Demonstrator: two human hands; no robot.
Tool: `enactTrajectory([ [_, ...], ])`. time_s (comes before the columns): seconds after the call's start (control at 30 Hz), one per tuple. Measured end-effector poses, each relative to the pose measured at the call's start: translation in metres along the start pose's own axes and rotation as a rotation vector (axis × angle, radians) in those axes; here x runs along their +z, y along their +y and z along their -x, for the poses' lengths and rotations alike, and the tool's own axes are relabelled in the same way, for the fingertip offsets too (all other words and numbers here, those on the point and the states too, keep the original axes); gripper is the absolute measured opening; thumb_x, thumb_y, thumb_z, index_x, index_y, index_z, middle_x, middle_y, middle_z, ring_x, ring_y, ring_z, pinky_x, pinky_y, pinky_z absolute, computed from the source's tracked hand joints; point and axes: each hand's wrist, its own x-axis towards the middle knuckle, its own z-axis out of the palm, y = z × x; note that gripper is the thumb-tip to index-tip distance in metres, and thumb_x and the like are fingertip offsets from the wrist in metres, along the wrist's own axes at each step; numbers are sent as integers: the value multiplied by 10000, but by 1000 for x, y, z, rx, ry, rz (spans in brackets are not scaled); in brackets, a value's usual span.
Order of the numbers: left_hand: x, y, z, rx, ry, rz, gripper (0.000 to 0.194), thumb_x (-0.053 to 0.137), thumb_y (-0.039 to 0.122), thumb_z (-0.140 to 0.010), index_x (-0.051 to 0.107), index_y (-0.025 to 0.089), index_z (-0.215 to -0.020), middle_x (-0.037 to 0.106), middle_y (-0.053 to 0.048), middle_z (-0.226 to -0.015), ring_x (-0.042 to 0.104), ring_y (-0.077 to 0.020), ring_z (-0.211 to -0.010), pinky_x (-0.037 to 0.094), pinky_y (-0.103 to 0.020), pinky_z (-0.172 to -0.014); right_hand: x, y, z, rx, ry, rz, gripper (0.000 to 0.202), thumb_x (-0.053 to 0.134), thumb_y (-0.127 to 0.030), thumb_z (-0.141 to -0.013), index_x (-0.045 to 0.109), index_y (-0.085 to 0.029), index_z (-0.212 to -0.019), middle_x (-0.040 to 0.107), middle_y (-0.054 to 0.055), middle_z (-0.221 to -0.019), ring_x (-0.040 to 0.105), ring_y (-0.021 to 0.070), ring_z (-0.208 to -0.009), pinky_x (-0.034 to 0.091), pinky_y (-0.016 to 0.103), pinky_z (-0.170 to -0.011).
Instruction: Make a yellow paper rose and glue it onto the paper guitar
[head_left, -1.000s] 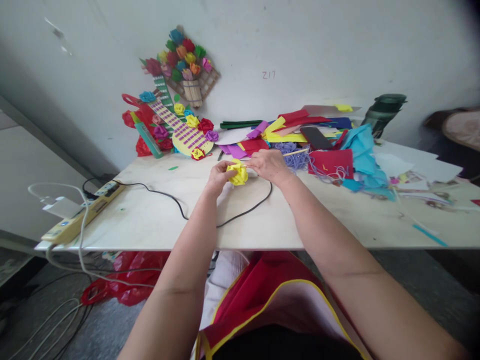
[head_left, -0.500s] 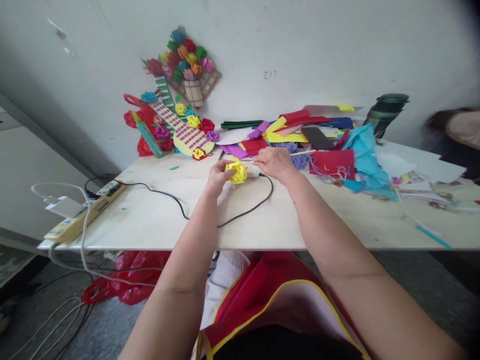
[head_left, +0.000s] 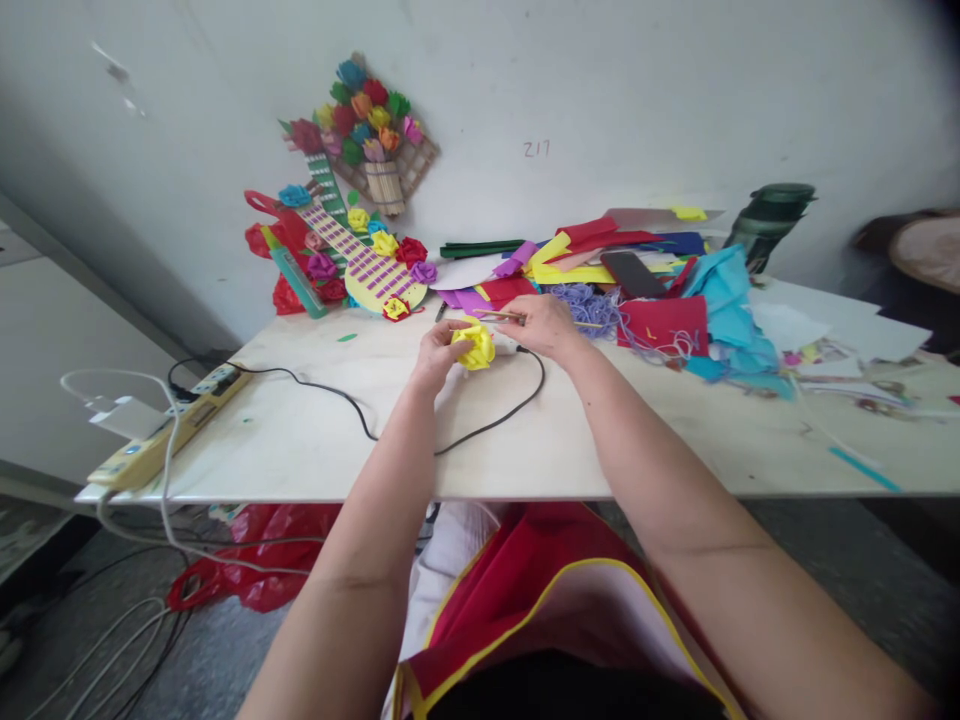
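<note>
My left hand (head_left: pixel 437 355) is closed on a yellow paper flower (head_left: pixel 475 346), its fingers pinching the left edge. To the right of it, my right hand (head_left: pixel 543 323) grips a thin wooden stick (head_left: pixel 490 314). The stick's left tip points above the flower and stands apart from it; its other end sticks out past the hand on the right. Just behind the flower lies a white object (head_left: pixel 506 350), mostly hidden, with a black cord (head_left: pixel 541 385) running from its right end.
A power strip (head_left: pixel 180 425) lies at the table's left. Further back are a guitar-shaped craft (head_left: pixel 375 268) with paper flowers, a teal glue bottle (head_left: pixel 296 280), purple yarn (head_left: pixel 585 310), coloured paper (head_left: pixel 574 272), a phone (head_left: pixel 632 273) and a dark green bottle (head_left: pixel 766 225).
The stick's left tip has come away from the flower and swung upward, tilting the stick the other way. My left hand keeps the flower in nearly the same place.
</note>
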Motion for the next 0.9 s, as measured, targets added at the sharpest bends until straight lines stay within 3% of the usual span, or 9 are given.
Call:
enactTrajectory([
  [0.23, 4, -5, -1, 78, -64, 23, 376, 780, 231, -493, 626, 159, -828, 686, -4, -757, 623, -146, -640, 500, -290, -650, 12, -11, 1, -28, -61, -6, 227, 615, -316, -772, 748, -196, -912, 709, 36, -856, 603, 189, -803, 336, 276, -638],
  [0.53, 6, -8, -2, 78, -114, 60, 384, 777, 243, -526, 654, 150, -877, 686, -16, -763, 620, -147, -655, 504, -298, -668, 18, -13, 2, -81, -49, 60, 222, 552, -268, -821, 735, -183, -914, 703, 64, -909, 595, 190, -822, 322, 283, -630],
  [0.7, 6, -4, 1, 38, -84, 77, 385, 792, 248, -494, 634, 155, -833, 677, -5, -745, 620, -140, -642, 498, -275, -629, 14, -14, 3, -76, -78, 5, 235, 549, -325, -841, 714, -182, -928, 698, 67, -939, 599, 201, -857, 337, 284, -655],
  [0.8, 7, -1, 3, 19, -42, 35, 378, 792, 260, -486, 608, 157, -801, 655, 8, -717, 614, -139, -624, 503, -288, -634, 10, -8, 0, -15, -44, -74, 330, 439, -410, -914, 668, -185, -989, 690, 70, -979, 590, 201, -844, 341, 287, -658],
  [0.9, 7, 1, 4, 17, -23, -7, 392, 793, 279, -477, 600, 163, -799, 645, 11, -707, 620, -152, -640, 510, -303, -651, 8, 2, -4, 41, -5, -97, 332, 370, -387, -945, 630, -183, -973, 682, 68, -937, 567, 195, -791, 326, 287, -638],
])
